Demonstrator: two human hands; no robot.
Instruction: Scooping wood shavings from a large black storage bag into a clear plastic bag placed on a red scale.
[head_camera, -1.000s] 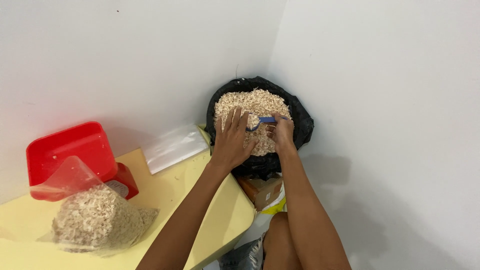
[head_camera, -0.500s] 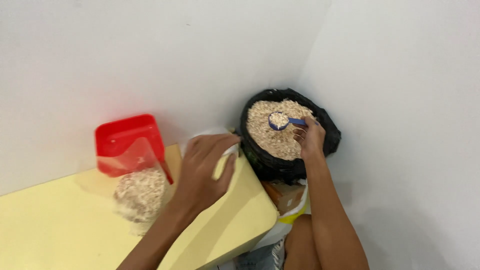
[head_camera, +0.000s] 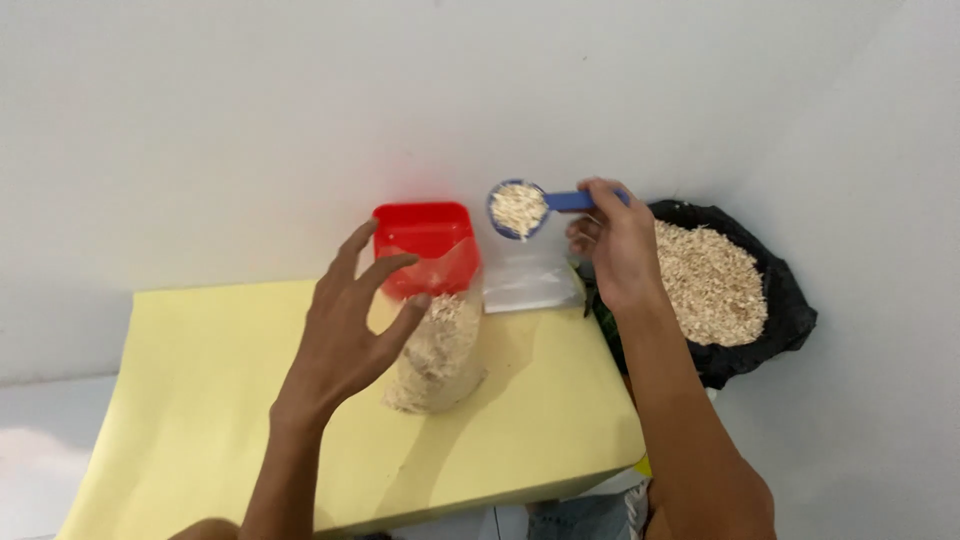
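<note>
A yellow table (head_camera: 230, 400) set against white walls is seen from above, with both bare hands in view. A blue scoop (head_camera: 522, 207), heaped with pale flakes, is gripped by its handle in the right hand (head_camera: 612, 248); the handle runs level from right to left, so the bowl points left, away from the fingers. The scoop is held in the air above the table's back edge, over a flat stack of empty clear bags (head_camera: 530, 282). Down and to the left of the scoop, near it but not touching, a clear bag (head_camera: 440, 345) is seen standing on the table, about half filled with the same flakes. Its long axis runs upright, leaning slightly away from the viewer, with the mouth at the top. The left hand (head_camera: 350, 330) is spread open and holds nothing; its fingertips are just beside the bag's upper part, and whether they touch the plastic cannot be told. Of the two hands, the left is nearer to the bag. A red tub (head_camera: 422, 232) stands behind the bag by the wall; its contents are hidden. To the right, off the table's edge, a black sack (head_camera: 790, 310) lies open, filled nearly to the rim with flakes.
</note>
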